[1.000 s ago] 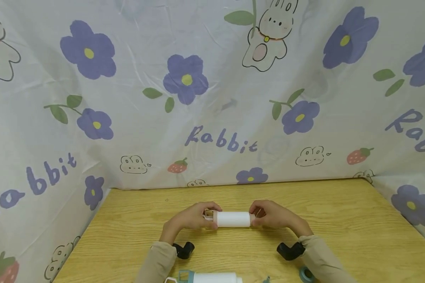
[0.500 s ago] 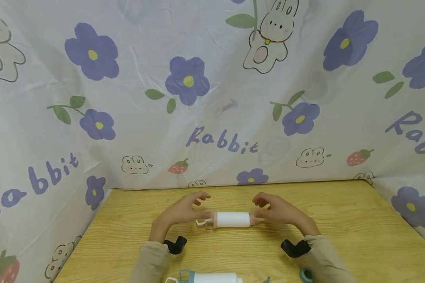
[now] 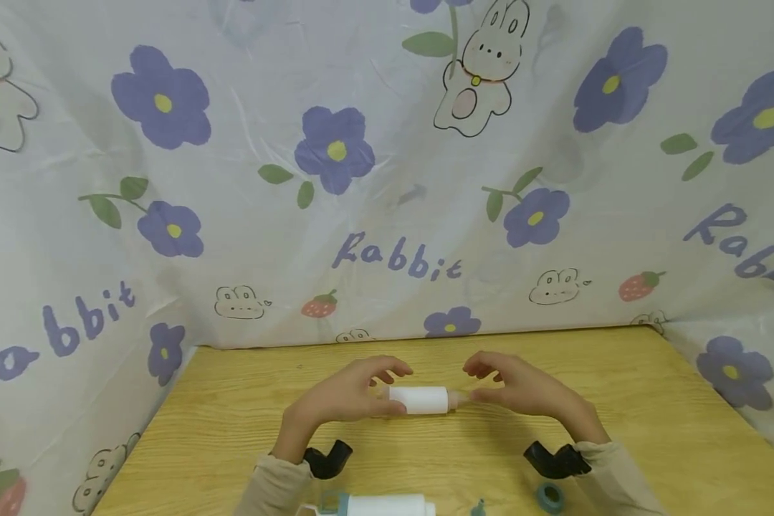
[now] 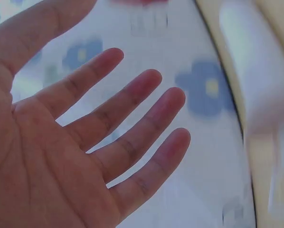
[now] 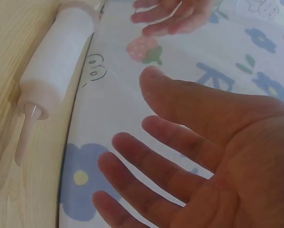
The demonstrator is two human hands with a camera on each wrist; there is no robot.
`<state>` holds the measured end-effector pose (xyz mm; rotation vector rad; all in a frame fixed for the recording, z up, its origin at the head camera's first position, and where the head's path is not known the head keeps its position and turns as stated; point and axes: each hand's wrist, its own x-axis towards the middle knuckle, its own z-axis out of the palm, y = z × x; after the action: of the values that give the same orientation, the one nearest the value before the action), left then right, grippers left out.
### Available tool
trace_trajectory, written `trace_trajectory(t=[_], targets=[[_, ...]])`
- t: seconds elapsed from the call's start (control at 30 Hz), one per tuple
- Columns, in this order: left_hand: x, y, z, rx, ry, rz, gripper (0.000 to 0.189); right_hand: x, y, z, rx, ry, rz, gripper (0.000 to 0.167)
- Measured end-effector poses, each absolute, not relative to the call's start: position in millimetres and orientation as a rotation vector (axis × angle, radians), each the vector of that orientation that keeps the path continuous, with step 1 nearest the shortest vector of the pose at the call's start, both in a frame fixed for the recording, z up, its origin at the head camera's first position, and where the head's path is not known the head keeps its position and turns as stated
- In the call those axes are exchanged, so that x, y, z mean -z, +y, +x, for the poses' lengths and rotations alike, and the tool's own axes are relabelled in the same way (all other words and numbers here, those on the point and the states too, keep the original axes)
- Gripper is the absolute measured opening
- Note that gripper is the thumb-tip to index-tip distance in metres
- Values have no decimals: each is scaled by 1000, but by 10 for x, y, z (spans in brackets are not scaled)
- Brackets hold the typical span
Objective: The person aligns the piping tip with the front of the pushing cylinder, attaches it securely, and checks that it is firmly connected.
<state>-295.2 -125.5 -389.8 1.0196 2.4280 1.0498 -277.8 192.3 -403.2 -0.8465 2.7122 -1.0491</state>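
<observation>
A syringe-shaped tool [image 3: 418, 400] with a white barrel and pale pink ends lies sideways on the wooden table. Its thin pointed nozzle [image 5: 24, 142] points toward my right side. Over the handle end hovers my left hand [image 3: 345, 390], fingers spread, thumb overlapping the barrel in the head view. My right hand [image 3: 529, 387] is beside the nozzle end with its fingers apart. Both palms show bare in the wrist views: left hand [image 4: 80, 137] and right hand [image 5: 203, 156] hold nothing. In the left wrist view the tool is blurred.
At the near edge lies a second tool [image 3: 387, 505], white with teal ends, partly cut off. Right of it are a small teal cone-shaped tip [image 3: 479, 507] and a teal ring [image 3: 550, 497]. A flower-and-rabbit printed cloth [image 3: 387, 179] walls the table's back and sides.
Both hands gripped the pink-ended tool's ends a second ago. Since then their fingers have opened and let go, and the right hand has moved outward. The tool lies in nearly the same place.
</observation>
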Motion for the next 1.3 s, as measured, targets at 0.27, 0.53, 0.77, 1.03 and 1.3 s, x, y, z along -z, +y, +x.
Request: trace_trajectory(t=[0.27,0.53,0.77,1.03,1.3], targets=[[3982,-721,-2659,-805,2267,1242,52,3996,2011,-2563,1024,2638,-824,38],[4185,-422,-2505,-654,2114,1365,43,4006,2086,-2372,922,2426,-837,31],[4272,-327,-2405,-539,2204,1370,41,4054,2106,-2203,848,2408,-774,26],[4376,-219,-2350,-437,2257,1357,35,4085,2072,-2145,754,2401,-571,21],[4438,-179,-2310,-419,2329,1347,31,4153,1940,-2059,556,2530,-313,27]])
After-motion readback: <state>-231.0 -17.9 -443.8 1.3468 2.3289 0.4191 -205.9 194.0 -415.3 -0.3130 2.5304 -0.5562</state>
